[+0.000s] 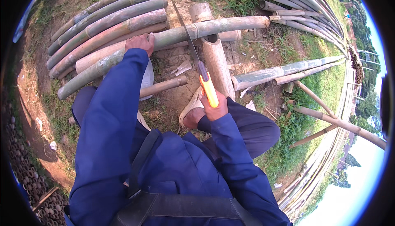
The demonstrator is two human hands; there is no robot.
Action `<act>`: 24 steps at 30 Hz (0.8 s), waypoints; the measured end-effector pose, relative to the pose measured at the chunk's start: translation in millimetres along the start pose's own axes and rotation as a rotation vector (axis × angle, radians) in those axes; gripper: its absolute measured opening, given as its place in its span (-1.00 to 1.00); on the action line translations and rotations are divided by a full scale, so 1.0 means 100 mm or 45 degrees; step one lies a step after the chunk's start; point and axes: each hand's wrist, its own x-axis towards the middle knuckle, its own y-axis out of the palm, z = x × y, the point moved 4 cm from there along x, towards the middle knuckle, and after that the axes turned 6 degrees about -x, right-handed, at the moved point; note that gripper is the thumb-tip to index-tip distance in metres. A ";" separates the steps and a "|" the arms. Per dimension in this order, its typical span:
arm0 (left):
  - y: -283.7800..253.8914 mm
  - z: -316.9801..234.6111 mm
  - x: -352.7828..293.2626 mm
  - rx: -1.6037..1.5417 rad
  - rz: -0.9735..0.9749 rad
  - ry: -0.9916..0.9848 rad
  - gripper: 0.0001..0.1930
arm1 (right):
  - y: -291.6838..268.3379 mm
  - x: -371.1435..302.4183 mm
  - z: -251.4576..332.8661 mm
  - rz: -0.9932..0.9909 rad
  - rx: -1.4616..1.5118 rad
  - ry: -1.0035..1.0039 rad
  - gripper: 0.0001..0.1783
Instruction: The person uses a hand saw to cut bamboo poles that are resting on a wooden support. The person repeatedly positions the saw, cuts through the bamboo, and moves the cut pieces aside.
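Note:
A long bamboo pole [232, 24] lies crosswise ahead of me, resting over a thick bamboo post [219, 67] whose hollow end shows beneath it. My left hand [140, 43] presses down on this pole left of the saw, fingers curled over it. In my right hand [214, 106] is the yellow-orange handle of a handsaw [191, 45]. Its long blade points away from me and crosses the pole just right of my left hand. Whether the teeth have entered the bamboo I cannot tell. A short bamboo piece [164, 87] lies between my legs.
Several cut bamboo lengths [109, 22] lie side by side at the far left. More long poles [288, 0] are stacked at the far right. Two poles [284, 70] extend rightward, near a bamboo frame [333, 119]. Many bamboo ends [39, 185] are piled at the lower left.

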 end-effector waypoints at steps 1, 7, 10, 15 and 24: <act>-0.06 0.03 0.06 -0.001 -0.020 -0.007 -0.44 | -0.01 -0.13 0.16 0.005 -0.057 -0.004 -0.80; 0.00 0.08 -0.01 -0.017 -0.043 -0.032 -0.44 | -0.42 -0.87 0.35 -0.039 -0.024 0.124 -0.72; 0.06 0.05 -0.11 -0.007 0.013 -0.017 -0.43 | -0.18 -0.27 0.27 0.005 -0.112 0.127 -0.75; -0.05 0.05 -0.07 -0.005 0.077 0.078 -0.31 | 0.12 0.24 0.15 -0.094 0.023 -0.058 -0.84; 0.04 0.25 0.02 0.063 0.151 0.337 -0.24 | -0.03 0.27 0.47 -0.140 0.091 -0.078 -0.70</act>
